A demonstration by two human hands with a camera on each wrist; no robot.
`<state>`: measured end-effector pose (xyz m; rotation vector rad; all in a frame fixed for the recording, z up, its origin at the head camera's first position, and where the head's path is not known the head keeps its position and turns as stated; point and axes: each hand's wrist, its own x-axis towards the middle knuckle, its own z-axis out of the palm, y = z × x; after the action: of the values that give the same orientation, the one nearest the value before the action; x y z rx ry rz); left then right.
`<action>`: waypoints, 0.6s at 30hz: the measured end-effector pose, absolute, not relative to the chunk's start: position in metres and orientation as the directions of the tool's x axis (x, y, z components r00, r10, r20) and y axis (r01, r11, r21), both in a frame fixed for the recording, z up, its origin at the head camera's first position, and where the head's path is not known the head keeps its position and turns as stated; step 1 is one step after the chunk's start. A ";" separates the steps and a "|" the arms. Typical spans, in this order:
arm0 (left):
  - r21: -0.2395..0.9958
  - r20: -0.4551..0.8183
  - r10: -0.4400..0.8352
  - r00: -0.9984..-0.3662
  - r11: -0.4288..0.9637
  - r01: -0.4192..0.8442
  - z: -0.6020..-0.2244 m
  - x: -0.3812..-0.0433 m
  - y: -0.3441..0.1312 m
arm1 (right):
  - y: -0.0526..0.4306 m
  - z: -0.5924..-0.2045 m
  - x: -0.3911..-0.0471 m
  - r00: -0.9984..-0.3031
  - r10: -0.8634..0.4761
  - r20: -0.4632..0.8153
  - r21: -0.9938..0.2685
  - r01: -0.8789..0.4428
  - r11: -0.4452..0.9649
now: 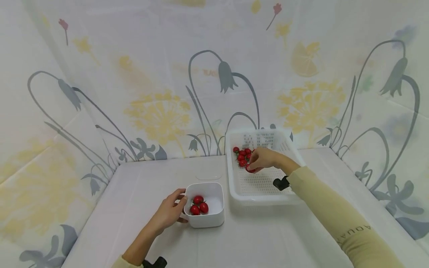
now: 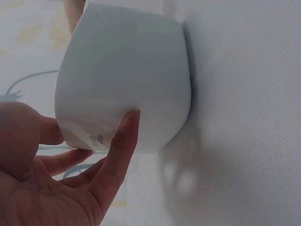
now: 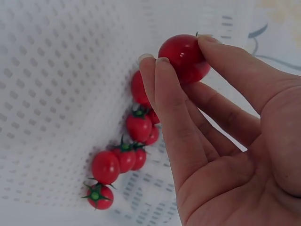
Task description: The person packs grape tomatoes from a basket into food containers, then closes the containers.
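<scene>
Pinching one cherry tomato (image 3: 184,57) between the fingertips, the right hand (image 1: 263,159) is over the white perforated basket (image 1: 253,187). The tomato is at the tips of the thumb and fingers, just beside a cluster of cherry tomatoes (image 3: 106,167) (several with green calyxes) that lies in the basket's far-left part. The left hand (image 1: 170,209) is well apart from the right, its fingers and thumb cupped around the left side of a white container (image 1: 210,222) with rounded corners. Inside that container, on its left, sit three more red tomatoes (image 1: 203,207), close to the left thumb. The container stands upright on the white tabletop (image 1: 144,186), nearer the person than the basket and to its left, with a gap between the two.
</scene>
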<state>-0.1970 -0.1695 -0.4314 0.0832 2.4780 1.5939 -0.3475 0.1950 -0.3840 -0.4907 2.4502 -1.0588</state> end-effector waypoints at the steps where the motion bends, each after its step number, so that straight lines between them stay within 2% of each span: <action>1: 0.905 -0.132 0.150 -0.980 0.421 -0.057 -0.432 -0.197 -0.170 | 0.194 -0.383 -0.346 -0.847 -0.476 -0.238 -0.758 -0.144 0.636; 12: 0.907 -0.122 0.148 -0.981 0.418 -0.050 -0.434 -0.198 -0.170 | 0.185 -0.373 -0.334 -0.826 -0.515 -0.228 -0.812 -0.131 0.569; 18: 0.909 -0.125 0.153 -0.980 0.413 -0.051 -0.433 -0.197 -0.170 | 0.178 -0.371 -0.327 -0.823 -0.523 -0.222 -0.795 -0.157 0.586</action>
<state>-0.1974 -0.1698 -0.4326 0.0901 2.4771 1.6038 -0.3275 0.1780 -0.3712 -0.5451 2.3805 -1.1327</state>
